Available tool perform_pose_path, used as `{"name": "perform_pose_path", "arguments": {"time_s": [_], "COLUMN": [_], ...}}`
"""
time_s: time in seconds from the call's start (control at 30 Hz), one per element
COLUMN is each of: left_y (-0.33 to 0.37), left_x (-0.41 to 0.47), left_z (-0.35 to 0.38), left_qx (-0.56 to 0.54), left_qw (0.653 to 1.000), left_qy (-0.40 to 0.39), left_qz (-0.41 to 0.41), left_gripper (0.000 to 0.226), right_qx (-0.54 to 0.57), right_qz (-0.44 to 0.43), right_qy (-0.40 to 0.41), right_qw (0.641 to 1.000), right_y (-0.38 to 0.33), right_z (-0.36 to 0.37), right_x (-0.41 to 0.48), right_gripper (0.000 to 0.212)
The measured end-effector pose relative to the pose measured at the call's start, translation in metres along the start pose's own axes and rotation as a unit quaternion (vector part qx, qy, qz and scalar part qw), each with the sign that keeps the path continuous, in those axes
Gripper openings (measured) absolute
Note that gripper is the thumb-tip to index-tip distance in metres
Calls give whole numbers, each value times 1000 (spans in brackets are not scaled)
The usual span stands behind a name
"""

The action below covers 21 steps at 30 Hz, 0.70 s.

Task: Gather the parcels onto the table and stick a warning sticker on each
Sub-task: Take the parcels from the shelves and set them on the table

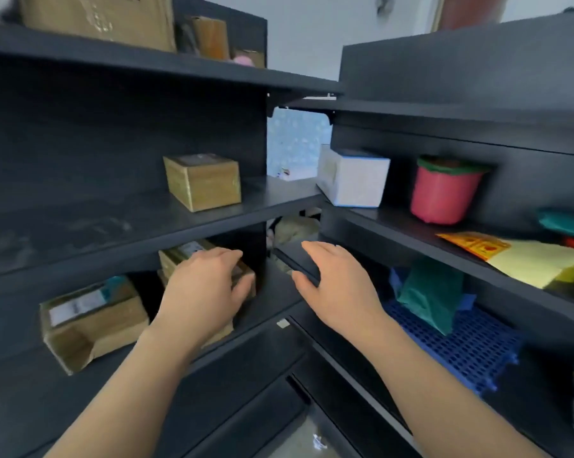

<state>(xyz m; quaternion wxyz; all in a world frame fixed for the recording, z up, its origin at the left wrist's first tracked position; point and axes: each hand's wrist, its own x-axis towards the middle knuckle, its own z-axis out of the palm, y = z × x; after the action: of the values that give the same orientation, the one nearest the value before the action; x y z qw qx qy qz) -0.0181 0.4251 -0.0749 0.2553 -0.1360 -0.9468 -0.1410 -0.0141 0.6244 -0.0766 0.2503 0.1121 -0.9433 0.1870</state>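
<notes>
Left hand (203, 285), nearer, fingers curled over the box (177, 258) directly beneath them; right hand (338, 285) to its right, fingers straight, empty.

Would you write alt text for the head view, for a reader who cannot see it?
A person's left hand grips a cardboard parcel on a black shelf; the open right hand reaches beside it. Another box sits above.

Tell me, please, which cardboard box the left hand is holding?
The cardboard box at the right end of the lower shelf: the left hand grips it. The box one shelf up and the open-flapped box are untouched.
</notes>
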Motion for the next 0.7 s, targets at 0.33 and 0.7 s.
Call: {"name": "perform_pose_path", "arguments": {"time_s": [0.33, 0.7], "left_y": [-87, -171], "left_x": [113, 232], "left_z": [11, 40], "left_qx": [41, -26], "left_qw": [991, 981], "left_qy": [47, -22], "left_qz": [-120, -191], "left_gripper": [42, 65], "right_qx": [63, 87], "right_qz": [-72, -43], "right_qy": [-36, -63], "right_qw": [995, 993], "right_y": [5, -5], "right_z": [64, 126], "right_x": [171, 319], "right_gripper": [55, 65]}}
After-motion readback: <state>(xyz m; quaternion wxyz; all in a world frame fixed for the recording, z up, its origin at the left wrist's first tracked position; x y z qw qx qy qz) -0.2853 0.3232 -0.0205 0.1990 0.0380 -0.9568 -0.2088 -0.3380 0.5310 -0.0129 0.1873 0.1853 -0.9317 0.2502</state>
